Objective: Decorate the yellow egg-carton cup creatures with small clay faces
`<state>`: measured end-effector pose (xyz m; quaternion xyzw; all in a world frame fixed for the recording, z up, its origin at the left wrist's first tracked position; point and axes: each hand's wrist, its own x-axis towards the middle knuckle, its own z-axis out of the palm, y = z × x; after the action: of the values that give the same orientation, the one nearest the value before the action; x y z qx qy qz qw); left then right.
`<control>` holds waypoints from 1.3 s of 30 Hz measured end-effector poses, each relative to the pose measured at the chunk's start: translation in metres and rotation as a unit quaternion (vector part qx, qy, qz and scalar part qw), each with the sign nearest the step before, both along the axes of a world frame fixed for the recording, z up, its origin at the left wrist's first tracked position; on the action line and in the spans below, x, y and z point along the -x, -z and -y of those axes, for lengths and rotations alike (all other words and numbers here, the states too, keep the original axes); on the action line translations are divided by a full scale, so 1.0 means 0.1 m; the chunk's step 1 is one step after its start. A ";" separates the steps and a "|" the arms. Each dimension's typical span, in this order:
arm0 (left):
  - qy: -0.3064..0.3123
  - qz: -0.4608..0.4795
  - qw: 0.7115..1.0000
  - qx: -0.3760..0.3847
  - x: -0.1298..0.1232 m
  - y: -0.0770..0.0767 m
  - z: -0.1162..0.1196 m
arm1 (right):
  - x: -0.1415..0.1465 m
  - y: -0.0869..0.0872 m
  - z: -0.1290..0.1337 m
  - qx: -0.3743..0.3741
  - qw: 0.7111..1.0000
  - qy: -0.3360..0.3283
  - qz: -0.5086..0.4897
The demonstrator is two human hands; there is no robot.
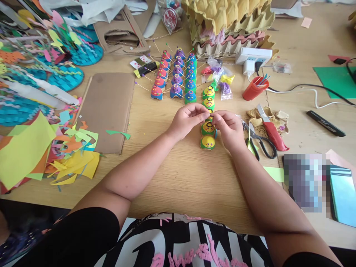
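Note:
My left hand (pixel 190 119) and my right hand (pixel 230 129) meet fingertip to fingertip, both pinched closed on something small and dark that I cannot make out. They hover over a row of green-and-yellow egg-carton cups with smiling faces. The nearest cup (pixel 207 142) has a plain yellow top, while the cup behind it (pixel 208 128) carries a dark ring. My fingers partly hide a cup in the middle of the row. To the left stand rows of red cups (pixel 157 91), purple cups (pixel 176 91) and blue cups (pixel 190 96), several with rings and ball-tipped sticks.
Scissors (pixel 261 142), a red-handled cutter (pixel 271 129) and an orange cup (pixel 255 89) are at right, with a power strip (pixel 253 56) behind. Egg trays (pixel 228 18) are stacked at the back. Cardboard (pixel 107 107) and paper scraps (pixel 75 163) lie left.

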<state>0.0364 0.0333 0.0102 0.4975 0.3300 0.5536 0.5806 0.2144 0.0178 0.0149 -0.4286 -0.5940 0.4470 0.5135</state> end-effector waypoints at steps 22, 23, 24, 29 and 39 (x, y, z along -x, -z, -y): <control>0.058 -0.002 0.997 -0.055 0.01 0.10 -0.05 | 0.04 -0.06 0.03 -0.001 0.999 0.018 -0.044; 0.060 -0.001 0.996 -0.059 0.00 0.12 -0.05 | 0.04 -0.06 0.03 -0.002 0.999 0.019 -0.044; 0.061 -0.001 0.996 -0.063 0.00 0.13 -0.06 | 0.04 -0.05 0.03 -0.003 0.999 0.020 -0.044; 0.044 -0.016 0.996 -0.073 -0.01 0.12 -0.04 | 0.04 -0.05 0.03 -0.001 0.999 0.023 -0.048; -0.002 -0.029 0.998 -0.049 0.02 0.02 -0.02 | 0.02 -0.04 0.03 0.019 0.999 -0.009 -0.030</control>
<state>0.0347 0.0358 0.0081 0.5409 0.3200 0.5557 0.5443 0.2123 0.0149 0.0188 -0.4196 -0.5736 0.4750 0.5190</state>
